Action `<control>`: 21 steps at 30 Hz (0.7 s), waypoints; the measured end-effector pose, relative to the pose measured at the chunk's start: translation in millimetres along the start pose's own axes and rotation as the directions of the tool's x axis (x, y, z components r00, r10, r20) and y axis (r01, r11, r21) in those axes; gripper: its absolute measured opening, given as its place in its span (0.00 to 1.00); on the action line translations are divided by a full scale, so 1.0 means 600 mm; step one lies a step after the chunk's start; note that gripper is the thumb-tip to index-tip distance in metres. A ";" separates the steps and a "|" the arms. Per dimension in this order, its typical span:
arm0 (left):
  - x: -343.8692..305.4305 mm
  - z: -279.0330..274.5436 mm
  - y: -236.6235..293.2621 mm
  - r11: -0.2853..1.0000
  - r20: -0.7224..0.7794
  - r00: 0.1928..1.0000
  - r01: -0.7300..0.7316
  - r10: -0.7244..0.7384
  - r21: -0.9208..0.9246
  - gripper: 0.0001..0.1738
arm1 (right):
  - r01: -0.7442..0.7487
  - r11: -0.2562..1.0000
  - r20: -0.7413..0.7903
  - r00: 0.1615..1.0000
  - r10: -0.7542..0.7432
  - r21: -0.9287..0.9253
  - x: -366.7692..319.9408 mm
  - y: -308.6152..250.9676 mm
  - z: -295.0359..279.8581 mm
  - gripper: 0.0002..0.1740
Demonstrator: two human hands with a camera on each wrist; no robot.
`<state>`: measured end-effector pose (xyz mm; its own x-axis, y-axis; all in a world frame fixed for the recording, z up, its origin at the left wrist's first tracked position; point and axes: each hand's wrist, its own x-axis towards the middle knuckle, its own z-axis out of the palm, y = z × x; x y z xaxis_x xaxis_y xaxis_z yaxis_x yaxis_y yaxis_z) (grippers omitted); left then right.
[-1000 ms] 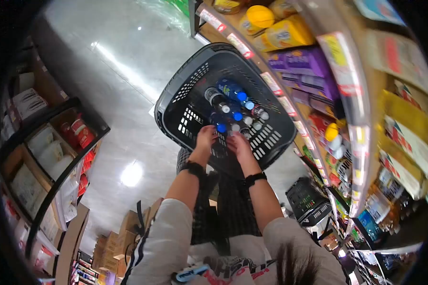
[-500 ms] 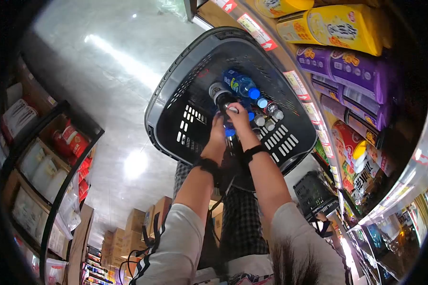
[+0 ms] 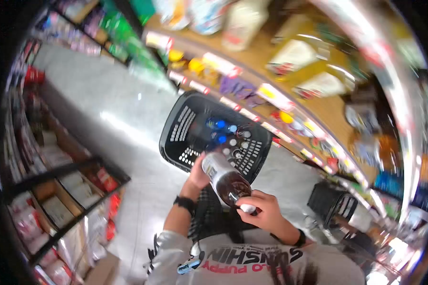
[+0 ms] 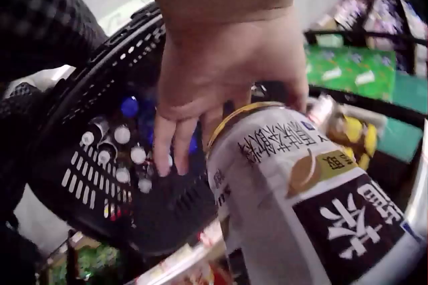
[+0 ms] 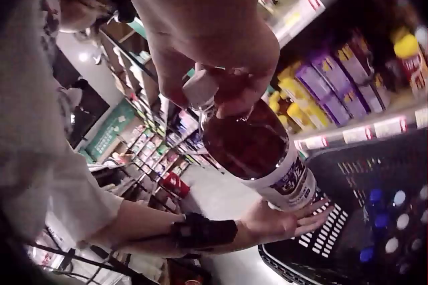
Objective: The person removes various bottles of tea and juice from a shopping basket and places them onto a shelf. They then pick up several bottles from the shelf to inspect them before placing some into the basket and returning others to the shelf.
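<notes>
A large bottle of dark brown tea (image 3: 228, 183) with a pale label and white cap hangs tilted over the front of the shopping basket, in front of the body. My right hand (image 3: 267, 214) grips it by the neck just below the cap (image 5: 200, 88). Under its base, my left hand (image 5: 277, 221) supports it with fingers stretched out; the left wrist view shows those fingers (image 4: 182, 145) reaching past the base rim. The black basket (image 3: 169, 135) below holds several bottles with blue caps (image 3: 220, 124) and white caps (image 4: 122, 134).
Stocked shelves with price tags (image 3: 270, 96) run along the right, close beside the basket. A lower rack (image 3: 57, 211) of packaged goods stands at the left. Another black basket (image 3: 325, 204) is behind on the right, and grey floor (image 3: 138, 156) lies to the left.
The tea bottle has come up out of the basket toward the body. My right hand has drawn back holding its neck, and the left hand now supports its base. The head view has shifted.
</notes>
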<state>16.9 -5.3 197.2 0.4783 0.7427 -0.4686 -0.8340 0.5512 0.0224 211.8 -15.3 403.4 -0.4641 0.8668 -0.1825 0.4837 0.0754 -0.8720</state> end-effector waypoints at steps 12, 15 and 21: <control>-0.191 0.387 -0.286 0.765 0.169 0.932 0.148 -0.319 0.627 0.38 | 0.204 0.964 -0.680 0.732 -0.036 0.169 -0.352 0.013 -0.255 0.29; -0.192 0.448 -0.323 0.575 0.213 0.884 0.074 -0.415 0.815 0.39 | 0.275 0.835 -0.625 0.774 0.101 0.476 -0.403 0.000 -0.318 0.36; -0.179 0.523 -0.381 0.383 0.284 0.897 -0.145 -0.338 0.912 0.40 | 0.209 0.801 -0.483 0.869 0.111 0.560 -0.467 -0.020 -0.422 0.38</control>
<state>242.6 -92.2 519.5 0.7893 0.5880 -0.1767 -0.1379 0.4502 0.8822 524.1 -134.4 579.8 0.0087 0.9993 -0.0360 -0.1252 -0.0346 -0.9915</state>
